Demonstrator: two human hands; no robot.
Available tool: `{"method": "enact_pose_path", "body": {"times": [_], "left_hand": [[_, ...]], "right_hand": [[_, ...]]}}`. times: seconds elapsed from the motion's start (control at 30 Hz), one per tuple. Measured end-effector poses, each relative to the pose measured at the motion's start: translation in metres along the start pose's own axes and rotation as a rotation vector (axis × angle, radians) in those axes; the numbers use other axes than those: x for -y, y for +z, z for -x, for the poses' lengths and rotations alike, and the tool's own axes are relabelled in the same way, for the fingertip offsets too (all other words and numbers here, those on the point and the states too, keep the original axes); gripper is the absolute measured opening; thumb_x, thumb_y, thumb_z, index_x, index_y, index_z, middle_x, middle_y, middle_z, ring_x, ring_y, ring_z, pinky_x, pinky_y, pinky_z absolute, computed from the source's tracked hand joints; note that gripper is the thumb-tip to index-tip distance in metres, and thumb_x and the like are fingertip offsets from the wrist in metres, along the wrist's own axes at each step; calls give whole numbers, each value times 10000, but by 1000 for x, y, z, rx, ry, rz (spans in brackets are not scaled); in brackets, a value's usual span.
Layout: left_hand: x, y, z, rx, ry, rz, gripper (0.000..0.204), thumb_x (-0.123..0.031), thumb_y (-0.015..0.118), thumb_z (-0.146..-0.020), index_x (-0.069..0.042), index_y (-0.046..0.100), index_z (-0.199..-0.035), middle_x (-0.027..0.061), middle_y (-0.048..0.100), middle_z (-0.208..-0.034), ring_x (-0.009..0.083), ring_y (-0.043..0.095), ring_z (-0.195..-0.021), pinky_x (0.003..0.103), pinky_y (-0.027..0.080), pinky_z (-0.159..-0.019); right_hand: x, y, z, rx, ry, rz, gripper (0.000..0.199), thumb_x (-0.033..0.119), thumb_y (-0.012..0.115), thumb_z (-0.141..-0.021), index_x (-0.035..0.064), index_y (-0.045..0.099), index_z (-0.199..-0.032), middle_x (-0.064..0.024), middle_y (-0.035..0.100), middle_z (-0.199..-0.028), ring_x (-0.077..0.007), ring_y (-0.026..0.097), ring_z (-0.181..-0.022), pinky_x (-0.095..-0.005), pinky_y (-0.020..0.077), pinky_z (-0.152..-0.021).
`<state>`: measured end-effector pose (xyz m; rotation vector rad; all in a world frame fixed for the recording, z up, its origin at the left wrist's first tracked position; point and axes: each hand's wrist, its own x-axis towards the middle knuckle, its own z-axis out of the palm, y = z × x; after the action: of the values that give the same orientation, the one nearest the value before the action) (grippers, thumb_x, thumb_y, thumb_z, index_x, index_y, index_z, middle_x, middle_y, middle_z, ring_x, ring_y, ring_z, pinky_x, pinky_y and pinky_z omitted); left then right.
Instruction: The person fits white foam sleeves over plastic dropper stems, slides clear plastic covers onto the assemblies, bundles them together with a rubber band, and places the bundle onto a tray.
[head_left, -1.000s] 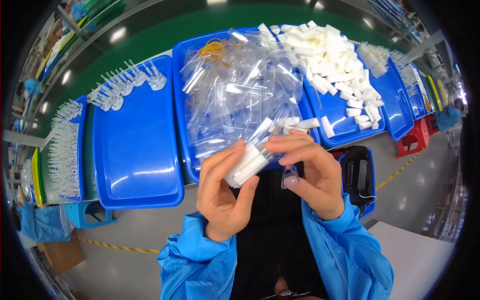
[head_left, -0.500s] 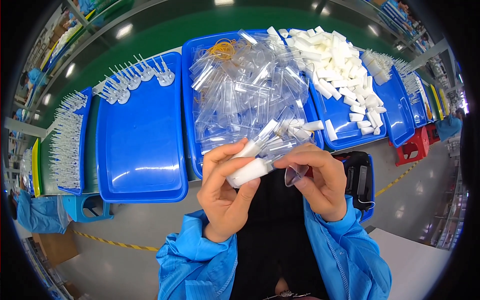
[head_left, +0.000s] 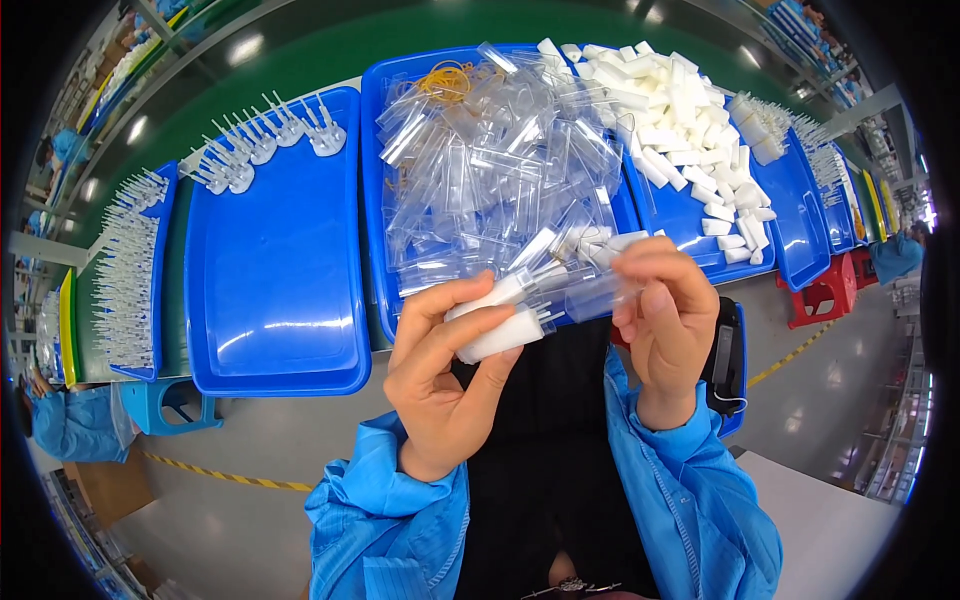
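Observation:
My left hand [head_left: 435, 390] is closed on two white blocks, held one above the other between the fingers and thumb. Thin pale prongs stick out of the right end of the lower white block [head_left: 500, 335]. The upper white block [head_left: 508, 288] points toward the heap of clear plastic. Just right of them, my right hand [head_left: 672, 320] pinches a clear plastic sleeve [head_left: 592, 298], slightly smeared by motion. The sleeve lies close to the prongs; whether it touches them I cannot tell.
Ahead, a blue tray [head_left: 375, 200] holds heaped clear sleeves [head_left: 500, 170] and yellow rubber bands [head_left: 445, 82]. White blocks [head_left: 690, 140] fill another tray at right. A blue tray [head_left: 275, 270] at left holds pronged white pieces [head_left: 240, 155] along its far side. A red stool [head_left: 825, 295] stands at right.
My right hand has moved up and to the right, taking the clear sleeve off to the side of the lower block's end. The prongs now show more plainly. My left hand keeps its hold.

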<state>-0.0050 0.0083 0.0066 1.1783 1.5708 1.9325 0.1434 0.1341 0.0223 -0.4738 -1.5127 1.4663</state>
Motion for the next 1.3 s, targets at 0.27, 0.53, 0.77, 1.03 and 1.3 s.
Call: {"method": "enact_pose_path", "body": {"times": [0.27,0.53,0.77,1.03,1.3], "left_hand": [[1,2,2,-20,-2,-33,271,32,743,-762,-11,711,-1028,144,568,-1165,281,584,-1114,364,505,-925],[4,2,2,-18,1,-57,295,40,745,-749,-11,715,-1038,144,575,-1164,265,595,-1077,348,508,-912],[7,2,1,-24,0,-59,314,43,744,-745,-10,713,-1053,151,580,-1157,257,597,-1060,334,502,-892],[8,1,3,-24,17,-81,326,45,747,-739,-12,713,-1058,149,583,-1153,254,597,-1054,332,499,-896],[5,0,0,21,107,-171,322,55,746,-735,-24,718,-1047,141,593,-1141,262,622,-1028,319,542,-855]], "right_hand": [[-1,3,8,-3,75,66,178,0,640,-854,-55,642,-1023,-98,594,-948,-80,585,-641,-175,465,-539],[0,8,11,60,164,-66,189,17,637,-873,-61,621,-1044,-98,575,-951,-148,665,-744,-225,546,-621],[1,9,10,61,196,-97,178,9,624,-880,-60,608,-1044,-93,563,-952,-180,688,-796,-241,568,-648],[2,9,12,83,199,-57,165,7,630,-875,-61,618,-1024,-93,557,-942,-189,691,-787,-250,576,-658],[-6,13,15,42,116,-95,182,10,628,-883,-63,598,-1047,-97,557,-935,-183,688,-785,-258,584,-656]]}}
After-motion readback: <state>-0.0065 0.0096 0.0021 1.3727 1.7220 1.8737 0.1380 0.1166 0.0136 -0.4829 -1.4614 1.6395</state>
